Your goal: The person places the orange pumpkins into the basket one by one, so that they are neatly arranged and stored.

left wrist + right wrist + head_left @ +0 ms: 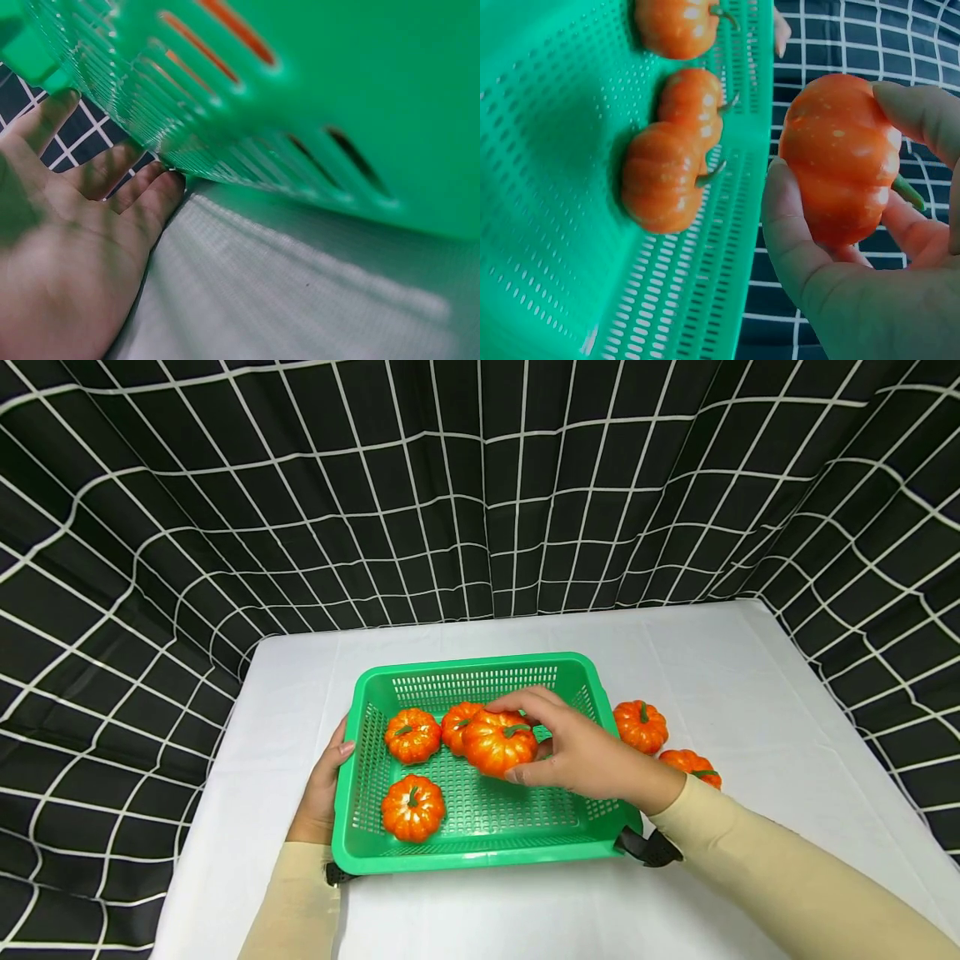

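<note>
My right hand (pixel 577 752) holds a glossy orange pumpkin (pixel 498 743) with a green stem above the green plastic basket (pixel 480 858). In the right wrist view, thumb and fingers grip this pumpkin (pixel 840 157) from its sides. A pumpkin (pixel 412 737) and another pumpkin (pixel 456 727) sit along the basket's far side; a third pumpkin (pixel 660 180) there shows in the right wrist view. Toward the near left of the basket lies one more pumpkin (pixel 413 808). My left hand (pixel 322 785) rests against the basket's left side, fingers fairly straight along its outer wall.
To the right of the basket, a pumpkin (pixel 641 727) and another pumpkin (pixel 692 767), partly hidden by my right forearm, lie on the white tablecloth (pixel 780 710). A black curtain (pixel 480 510) with white grid lines surrounds the table's back and sides.
</note>
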Demonstrator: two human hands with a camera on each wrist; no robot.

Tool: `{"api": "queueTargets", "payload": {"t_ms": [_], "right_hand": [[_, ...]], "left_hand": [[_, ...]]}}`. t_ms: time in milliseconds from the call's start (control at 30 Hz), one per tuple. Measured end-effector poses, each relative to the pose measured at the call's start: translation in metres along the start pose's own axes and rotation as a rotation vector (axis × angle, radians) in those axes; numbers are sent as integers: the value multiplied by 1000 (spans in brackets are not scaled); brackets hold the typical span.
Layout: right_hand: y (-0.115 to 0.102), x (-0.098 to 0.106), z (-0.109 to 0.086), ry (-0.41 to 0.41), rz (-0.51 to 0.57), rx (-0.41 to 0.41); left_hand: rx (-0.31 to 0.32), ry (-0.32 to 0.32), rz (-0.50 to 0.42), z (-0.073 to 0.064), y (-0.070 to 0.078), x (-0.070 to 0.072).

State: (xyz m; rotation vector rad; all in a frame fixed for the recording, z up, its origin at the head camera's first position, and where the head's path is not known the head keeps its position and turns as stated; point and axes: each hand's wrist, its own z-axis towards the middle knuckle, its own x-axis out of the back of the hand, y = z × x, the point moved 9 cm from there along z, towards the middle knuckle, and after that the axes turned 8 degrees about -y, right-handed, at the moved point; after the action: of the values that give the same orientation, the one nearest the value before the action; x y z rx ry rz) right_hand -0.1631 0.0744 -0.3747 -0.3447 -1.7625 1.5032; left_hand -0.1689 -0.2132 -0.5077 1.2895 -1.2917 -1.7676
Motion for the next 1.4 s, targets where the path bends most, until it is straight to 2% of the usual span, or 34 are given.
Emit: {"api": "queueTargets", "payload": {"t_ms": [400, 600, 767, 1067, 1400], "right_hand": [[-1, -10, 13, -38, -15, 10], [6, -16, 27, -149, 47, 2], [10, -21, 35, -243, 42, 14], [19, -28, 41, -304, 2, 16], [32, -47, 44, -407, -8, -2]], "left_hand": [[-5, -5, 8, 1, -2, 2], [-1, 6, 18, 0, -4, 3], [0, 2, 17, 1, -4, 3], [-3, -4, 11, 1, -3, 1], [1, 15, 46, 2, -2, 4]]}}
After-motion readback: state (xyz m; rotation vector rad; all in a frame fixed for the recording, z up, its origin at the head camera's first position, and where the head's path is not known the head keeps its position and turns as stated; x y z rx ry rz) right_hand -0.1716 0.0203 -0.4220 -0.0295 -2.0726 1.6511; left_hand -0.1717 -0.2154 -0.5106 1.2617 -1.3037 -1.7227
